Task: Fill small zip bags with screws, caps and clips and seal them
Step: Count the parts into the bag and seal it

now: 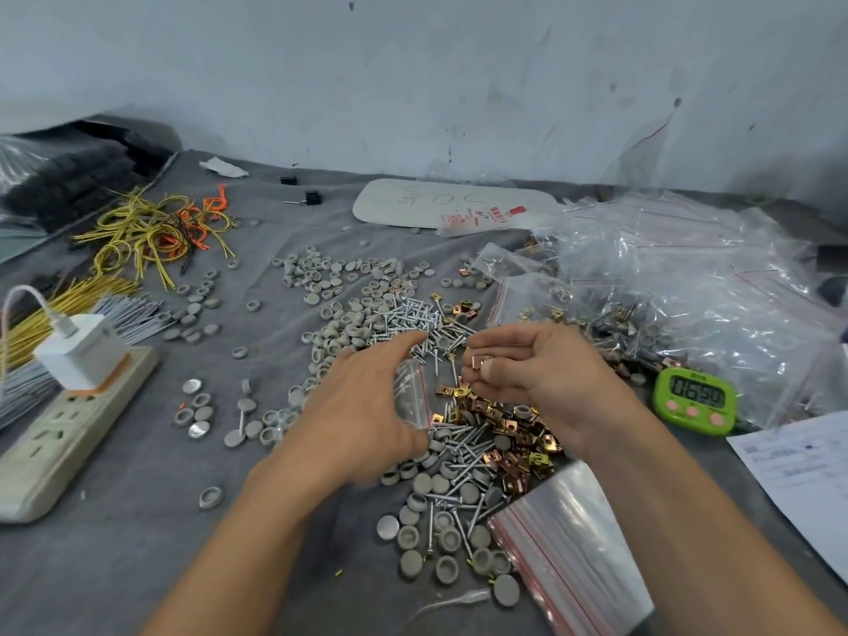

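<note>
1. The filling step is in hand: the left hand [362, 406] holds a small clear zip bag [413, 397] with a red seal line, its fingers curled around the bag and clamped on it, mouth turned toward the other hand
2. The right hand [527, 378] sits just right of the bag, its fingers pinched together on a brass clip [477, 361]
3. Below both sets of fingers, on the cloth-covered counter [137, 543], lies the mixed heap of clips [504, 433], screws [413, 319] and grey caps [431, 534]; a stack of empty zip bags [569, 548] lies nearer the person, right of the heap
4. Filled bags [665, 314] pile up beyond the right fingers, near a green timer [695, 399]
5. The next move likely calls for carrying the clip to the bag mouth and dropping it in while the left fingers keep the mouth open; whether it is open now I cannot tell
</note>
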The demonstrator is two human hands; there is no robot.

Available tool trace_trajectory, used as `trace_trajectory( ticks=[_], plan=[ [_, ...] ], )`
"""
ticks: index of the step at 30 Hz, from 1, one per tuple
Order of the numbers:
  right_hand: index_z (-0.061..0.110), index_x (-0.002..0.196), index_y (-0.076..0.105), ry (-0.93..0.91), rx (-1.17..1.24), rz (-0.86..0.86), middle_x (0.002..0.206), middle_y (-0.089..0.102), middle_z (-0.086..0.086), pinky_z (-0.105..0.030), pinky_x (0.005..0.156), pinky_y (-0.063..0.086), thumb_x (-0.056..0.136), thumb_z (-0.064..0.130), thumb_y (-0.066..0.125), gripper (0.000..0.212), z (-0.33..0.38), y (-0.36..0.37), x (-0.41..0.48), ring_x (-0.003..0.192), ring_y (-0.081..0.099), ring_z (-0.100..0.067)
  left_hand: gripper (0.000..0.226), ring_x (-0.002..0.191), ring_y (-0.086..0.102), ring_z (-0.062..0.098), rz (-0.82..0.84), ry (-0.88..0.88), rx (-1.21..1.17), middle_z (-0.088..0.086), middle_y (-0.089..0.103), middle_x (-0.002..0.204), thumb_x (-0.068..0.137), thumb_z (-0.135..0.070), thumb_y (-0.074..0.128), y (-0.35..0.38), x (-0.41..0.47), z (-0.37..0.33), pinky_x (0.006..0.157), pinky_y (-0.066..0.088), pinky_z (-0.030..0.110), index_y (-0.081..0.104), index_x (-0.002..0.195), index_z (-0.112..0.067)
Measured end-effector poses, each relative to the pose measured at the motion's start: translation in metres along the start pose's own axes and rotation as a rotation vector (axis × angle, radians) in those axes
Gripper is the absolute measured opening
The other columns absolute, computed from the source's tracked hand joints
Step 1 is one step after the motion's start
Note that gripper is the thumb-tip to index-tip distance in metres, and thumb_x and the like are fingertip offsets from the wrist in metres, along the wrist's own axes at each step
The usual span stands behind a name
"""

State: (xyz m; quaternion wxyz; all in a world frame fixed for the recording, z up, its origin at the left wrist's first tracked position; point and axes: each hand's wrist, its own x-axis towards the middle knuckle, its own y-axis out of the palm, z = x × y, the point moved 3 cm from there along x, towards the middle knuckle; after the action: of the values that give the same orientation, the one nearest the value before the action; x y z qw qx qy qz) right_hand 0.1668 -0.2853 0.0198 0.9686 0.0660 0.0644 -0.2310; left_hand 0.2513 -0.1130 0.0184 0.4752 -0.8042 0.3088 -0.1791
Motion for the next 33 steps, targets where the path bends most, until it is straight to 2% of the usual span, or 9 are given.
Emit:
trace_trajectory(
  ticks=[4, 7, 9, 14, 18, 22, 26, 29, 33],
  plan=[
    [0.002, 0.099, 0.075, 0.006, -0.009, 0.068, 0.092, 0.079, -0.018, -0.027, 0.067, 0.062, 0.083, -0.015, 0.073, 0.024, -0.002, 0.007, -0.001, 0.082, 0.078, -0.027, 0.084, 0.13, 0.046, -0.001, -0.135, 0.116, -0.195, -0.031, 0.051, 0.139, 0.062, -0.053, 0.077, -0.007, -0.003, -0.004, 0.111, 0.04, 0.033, 0.041, 0.137, -0.062],
    [0.005, 0.096, 0.078, -0.028, -0.056, 0.082, 0.087, 0.078, -0.018, -0.028, 0.068, 0.062, 0.082, -0.014, 0.074, 0.024, -0.003, 0.014, -0.002, 0.077, 0.077, -0.025, 0.05, 0.113, 0.054, -0.017, -0.269, 0.16, -0.353, -0.037, 0.064, 0.114, 0.068, -0.042, 0.084, -0.007, -0.003, -0.007, 0.093, 0.037, 0.008, 0.068, 0.113, -0.056],
    [0.006, 0.098, 0.077, -0.043, -0.068, 0.099, 0.084, 0.078, -0.015, -0.027, 0.067, 0.061, 0.083, -0.016, 0.07, 0.027, -0.004, 0.018, -0.002, 0.074, 0.077, -0.023, 0.036, 0.105, 0.056, -0.019, -0.301, 0.143, -0.393, -0.04, 0.064, 0.107, 0.069, -0.033, 0.09, -0.007, -0.003, -0.008, 0.085, 0.036, 0.002, 0.076, 0.096, -0.053],
    [-0.001, 0.112, 0.07, 0.023, 0.135, 0.249, 0.093, 0.077, -0.019, -0.03, 0.072, 0.063, 0.088, -0.02, 0.061, 0.032, -0.003, 0.024, -0.005, 0.082, 0.076, -0.024, 0.034, 0.093, 0.059, -0.019, -0.335, 0.105, -0.512, -0.042, 0.064, 0.096, 0.069, -0.026, 0.093, -0.015, -0.001, -0.002, 0.076, 0.039, -0.001, 0.077, 0.074, -0.055],
    [-0.003, 0.113, 0.069, 0.025, 0.088, 0.225, 0.09, 0.077, -0.018, -0.029, 0.07, 0.063, 0.088, -0.019, 0.062, 0.031, -0.002, 0.026, -0.006, 0.08, 0.077, -0.022, 0.024, 0.085, 0.065, -0.011, -0.333, 0.118, -0.548, -0.03, 0.071, 0.088, 0.074, -0.021, 0.09, -0.016, -0.002, -0.003, 0.073, 0.041, 0.002, 0.081, 0.079, -0.042],
    [-0.006, 0.112, 0.07, 0.019, 0.046, 0.21, 0.088, 0.077, -0.019, -0.03, 0.068, 0.063, 0.085, -0.016, 0.067, 0.028, 0.001, 0.024, -0.007, 0.078, 0.077, -0.023, 0.018, 0.086, 0.066, -0.011, -0.335, 0.108, -0.55, -0.028, 0.073, 0.084, 0.078, -0.023, 0.088, -0.016, -0.003, -0.003, 0.074, 0.042, 0.002, 0.082, 0.082, -0.039],
    [0.007, 0.104, 0.077, -0.059, -0.198, 0.198, 0.085, 0.078, -0.018, -0.031, 0.07, 0.063, 0.086, -0.013, 0.07, 0.028, 0.008, 0.02, -0.013, 0.078, 0.078, -0.025, 0.022, 0.083, 0.068, -0.011, -0.233, 0.092, -0.572, -0.026, 0.074, 0.079, 0.08, -0.021, 0.086, -0.014, -0.003, -0.004, 0.073, 0.043, 0.002, 0.079, 0.077, -0.042],
    [0.023, 0.099, 0.079, -0.157, -0.483, 0.071, 0.076, 0.079, -0.002, -0.034, 0.072, 0.065, 0.087, -0.001, 0.074, 0.027, 0.01, 0.022, -0.017, 0.073, 0.078, -0.017, 0.027, 0.077, 0.066, -0.009, -0.218, 0.089, -0.539, -0.024, 0.073, 0.076, 0.085, -0.019, 0.081, -0.01, -0.003, -0.006, 0.07, 0.043, 0.006, 0.075, 0.074, -0.042],
    [0.034, 0.092, 0.081, -0.347, -0.643, -0.136, 0.072, 0.075, 0.02, -0.013, 0.062, 0.057, 0.081, 0.01, 0.081, 0.027, 0.012, 0.032, -0.023, 0.066, 0.072, 0.003, 0.03, 0.077, 0.063, -0.005, -0.302, 0.079, -0.432, -0.024, 0.069, 0.077, 0.091, -0.021, 0.075, -0.008, -0.003, -0.009, 0.063, 0.04, 0.006, 0.068, 0.073, -0.045]
  ],
)
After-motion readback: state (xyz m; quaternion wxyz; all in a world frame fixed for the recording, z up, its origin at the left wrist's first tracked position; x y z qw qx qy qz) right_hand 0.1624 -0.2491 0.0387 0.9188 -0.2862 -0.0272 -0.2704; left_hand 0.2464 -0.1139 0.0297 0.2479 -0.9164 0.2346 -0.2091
